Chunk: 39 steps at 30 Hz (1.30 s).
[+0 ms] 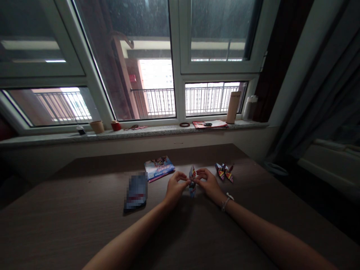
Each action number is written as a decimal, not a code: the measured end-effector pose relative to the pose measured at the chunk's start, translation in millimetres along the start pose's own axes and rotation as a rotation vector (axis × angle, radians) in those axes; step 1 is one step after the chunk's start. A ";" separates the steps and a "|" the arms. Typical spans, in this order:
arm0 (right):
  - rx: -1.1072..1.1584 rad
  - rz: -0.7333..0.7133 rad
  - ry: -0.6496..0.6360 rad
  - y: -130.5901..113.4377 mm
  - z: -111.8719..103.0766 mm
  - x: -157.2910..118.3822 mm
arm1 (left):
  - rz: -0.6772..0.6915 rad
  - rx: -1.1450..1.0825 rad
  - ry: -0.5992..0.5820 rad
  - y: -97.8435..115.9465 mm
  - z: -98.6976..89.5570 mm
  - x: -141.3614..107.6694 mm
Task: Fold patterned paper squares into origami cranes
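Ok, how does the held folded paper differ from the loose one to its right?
The held paper is pinched by the left hand and right hand; the loose paper lies on the table, untouched. The held paper looks narrow; the loose paper spreads wider, with several points. Both are folded and multicoloured.

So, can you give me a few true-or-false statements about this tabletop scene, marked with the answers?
1. The left hand and right hand hold the same folded paper piece. True.
2. The bracelet is worn behind the left hand. False: it is on the right wrist.
3. A stack of printed paper lies on the table, left of that folded paper piece. True.
4. The tall beige flask stands on the table. False: it stands on the windowsill.
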State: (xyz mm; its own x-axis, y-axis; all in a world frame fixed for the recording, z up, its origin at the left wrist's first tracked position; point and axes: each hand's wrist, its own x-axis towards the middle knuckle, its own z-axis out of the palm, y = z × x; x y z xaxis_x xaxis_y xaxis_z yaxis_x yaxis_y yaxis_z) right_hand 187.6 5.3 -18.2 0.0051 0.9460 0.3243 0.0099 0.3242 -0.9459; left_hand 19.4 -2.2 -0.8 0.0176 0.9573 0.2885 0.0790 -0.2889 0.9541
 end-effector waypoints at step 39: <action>-0.653 -0.191 -0.094 -3.8 -4.7 -8.9 | -0.001 0.367 -0.075 -0.6 -3.9 1.1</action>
State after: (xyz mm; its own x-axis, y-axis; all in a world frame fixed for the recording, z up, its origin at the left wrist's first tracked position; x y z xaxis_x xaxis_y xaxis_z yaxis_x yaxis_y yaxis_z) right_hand 192.2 -4.4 -17.5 -0.1431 0.8791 0.4546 0.6028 0.4417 -0.6645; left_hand 15.5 -1.0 -0.7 0.0893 0.9593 0.2680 0.4304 -0.2798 0.8582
